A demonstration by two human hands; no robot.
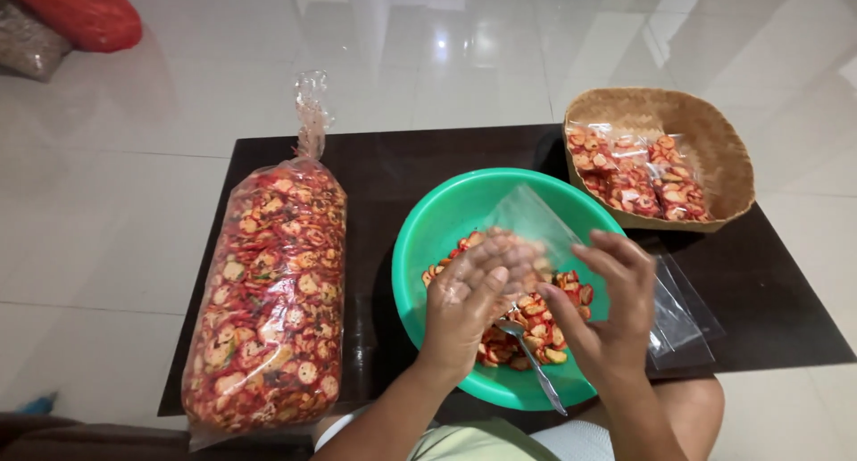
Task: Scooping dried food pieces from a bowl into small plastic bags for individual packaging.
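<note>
L hand (469, 291) and R hand (611, 305) both hold a small clear plastic bag (536, 224) over the green plastic basin (428, 238), which sits on the dark counter (393, 157) near its front edge, about mid-width. L hand's fingers are curled round the bag's near-left side, blurred, w/ red-orange chips showing thru the film; R hand pinches the bag's right edge btwn thumb and fingertips, other fingers spread. Bag is tilted, its upper part angling up toward the basin's far rim; can't tell how much is inside. In the basin: a heap of red, spicy-looking round chips (536, 323) on the bottom, plus a metal spoon (533, 358) lying in them, bowl in the heap, handle pointing to the basin's near rim and resting on it. Along the counter's left edge lies a big clear sack of the same chips (268, 300), long side running front to back, knotted neck sticking up at the far end, near end hanging past the front-left corner. At the far-right corner sits a woven bamboo tray (714, 140), partly over the edge, w/ several small filled chip packets (638, 175) laid side by side in it. Just right of the basin, by R hand, a stack of empty clear bags (683, 323) lies flat on the counter. On the white tiled floor (107, 193), far left, a red sack (85, 10) beside a pale one (27, 46).
</note>
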